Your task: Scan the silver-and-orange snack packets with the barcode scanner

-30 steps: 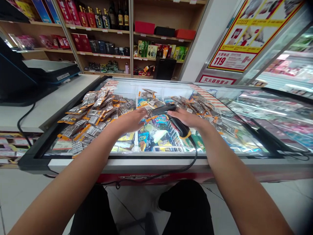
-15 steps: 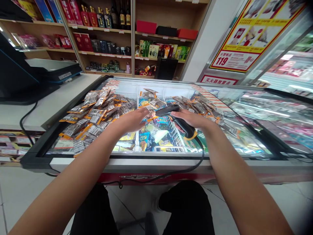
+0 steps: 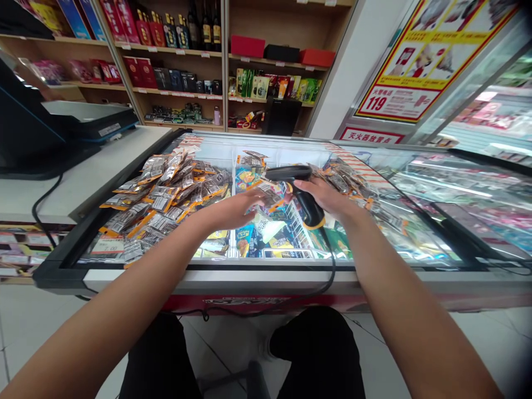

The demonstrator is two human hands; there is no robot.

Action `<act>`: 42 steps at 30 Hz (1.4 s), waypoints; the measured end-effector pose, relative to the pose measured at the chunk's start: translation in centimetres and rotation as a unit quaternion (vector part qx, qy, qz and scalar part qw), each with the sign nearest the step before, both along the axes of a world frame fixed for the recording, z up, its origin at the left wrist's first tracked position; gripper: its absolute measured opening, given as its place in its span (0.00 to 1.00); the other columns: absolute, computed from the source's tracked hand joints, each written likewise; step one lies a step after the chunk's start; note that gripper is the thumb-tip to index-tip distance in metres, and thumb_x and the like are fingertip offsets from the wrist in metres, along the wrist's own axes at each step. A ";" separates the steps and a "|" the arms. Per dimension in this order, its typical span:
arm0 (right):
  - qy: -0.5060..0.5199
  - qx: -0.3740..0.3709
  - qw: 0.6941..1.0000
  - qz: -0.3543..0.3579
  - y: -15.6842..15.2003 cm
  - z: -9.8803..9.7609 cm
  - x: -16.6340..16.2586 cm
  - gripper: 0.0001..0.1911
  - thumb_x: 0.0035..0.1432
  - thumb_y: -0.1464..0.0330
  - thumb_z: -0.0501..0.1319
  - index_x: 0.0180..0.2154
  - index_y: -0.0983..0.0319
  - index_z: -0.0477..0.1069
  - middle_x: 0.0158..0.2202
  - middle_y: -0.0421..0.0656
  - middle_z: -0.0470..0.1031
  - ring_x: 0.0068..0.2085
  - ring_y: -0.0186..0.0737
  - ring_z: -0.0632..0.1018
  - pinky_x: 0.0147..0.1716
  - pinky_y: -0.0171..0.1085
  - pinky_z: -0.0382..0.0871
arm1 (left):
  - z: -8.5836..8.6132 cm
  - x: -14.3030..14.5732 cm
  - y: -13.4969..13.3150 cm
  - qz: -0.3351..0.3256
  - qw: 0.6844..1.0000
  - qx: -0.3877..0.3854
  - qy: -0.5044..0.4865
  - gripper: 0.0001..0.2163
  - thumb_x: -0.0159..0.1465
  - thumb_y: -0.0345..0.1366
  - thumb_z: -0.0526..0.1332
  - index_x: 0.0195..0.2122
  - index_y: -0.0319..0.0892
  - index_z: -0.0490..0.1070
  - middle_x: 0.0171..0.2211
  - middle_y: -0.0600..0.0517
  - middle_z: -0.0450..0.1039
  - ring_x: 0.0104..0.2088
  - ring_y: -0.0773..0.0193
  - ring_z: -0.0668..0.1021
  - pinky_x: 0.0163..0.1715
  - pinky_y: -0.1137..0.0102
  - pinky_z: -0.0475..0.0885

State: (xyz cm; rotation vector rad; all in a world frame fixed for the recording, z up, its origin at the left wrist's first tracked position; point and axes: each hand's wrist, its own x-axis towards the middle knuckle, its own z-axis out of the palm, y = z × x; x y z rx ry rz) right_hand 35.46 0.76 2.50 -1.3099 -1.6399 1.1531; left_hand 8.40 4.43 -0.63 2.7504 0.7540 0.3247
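Centre of frame: right hand (image 3: 322,195) closed around the handle of a black barcode scanner (image 3: 306,204), fingers wrapped, thumb side up. Scanner head tilted toward the left of the frame, raised above the glass, with an orange band at the butt of the handle. Cable (image 3: 329,269) from the butt down over the front rim of the chest freezer (image 3: 266,275), then trailing left along its red base.

Just left of centre: left hand (image 3: 238,208) low and palm down, fingers stretched forward, tips on a snack packet (image 3: 272,197) lying directly under the scanner head. Pinching or merely touching: cannot tell. Both hands close together, not touching each other.

Left heap of packets (image 3: 166,191), silver with orange edges, spread over the freezer glass from centre-left down to the lower left corner of the lid. Right heap of packets (image 3: 347,178), same kind, beyond the right hand toward the upper right. Coloured frozen goods visible through the glass beneath both hands.

Left edge of frame: white table (image 3: 89,174) against the freezer, with a black terminal (image 3: 29,130) on it. Top of frame: wooden shelves (image 3: 224,61) with boxes and bottles. Upper right: red and yellow poster (image 3: 419,61).
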 end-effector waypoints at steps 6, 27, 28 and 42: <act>0.115 -0.071 0.990 -0.046 1.7 -2.0 -1.2 0.23 0.68 0.46 0.57 0.37 0.58 0.76 0.33 0.49 0.83 0.41 0.51 0.85 0.44 0.47 0.81 | -0.3 2.5 -1.0 -0.041 0.995 0.027 -0.083 0.20 0.70 0.27 0.50 0.61 0.43 0.69 0.65 0.43 0.69 0.62 0.56 0.75 0.60 0.59 0.73; -0.377 0.006 0.871 -0.314 2.0 -0.6 2.3 0.29 0.67 0.46 0.53 0.35 0.63 0.77 0.32 0.58 0.80 0.43 0.63 0.83 0.44 0.50 0.74 | -0.6 3.2 1.1 0.078 0.992 0.091 0.034 0.31 0.75 0.56 0.45 0.70 0.42 0.59 0.68 0.38 0.64 0.69 0.44 0.66 0.66 0.51 0.64; -0.385 0.017 0.866 -0.319 2.0 -0.6 2.4 0.28 0.67 0.46 0.54 0.35 0.63 0.77 0.32 0.58 0.80 0.44 0.64 0.82 0.44 0.50 0.74 | -0.4 3.2 0.7 0.068 0.992 0.097 0.036 0.30 0.75 0.55 0.45 0.69 0.41 0.60 0.66 0.38 0.65 0.67 0.43 0.67 0.65 0.52 0.66; -0.057 -0.032 0.996 -0.053 -0.3 0.5 1.2 0.27 0.61 0.42 0.61 0.25 0.57 0.71 0.20 0.45 0.74 0.21 0.43 0.73 0.23 0.42 0.68 | -1.3 3.2 -1.6 0.025 0.988 0.143 0.057 0.35 0.73 0.59 0.48 0.75 0.44 0.50 0.72 0.35 0.54 0.70 0.35 0.61 0.65 0.45 0.61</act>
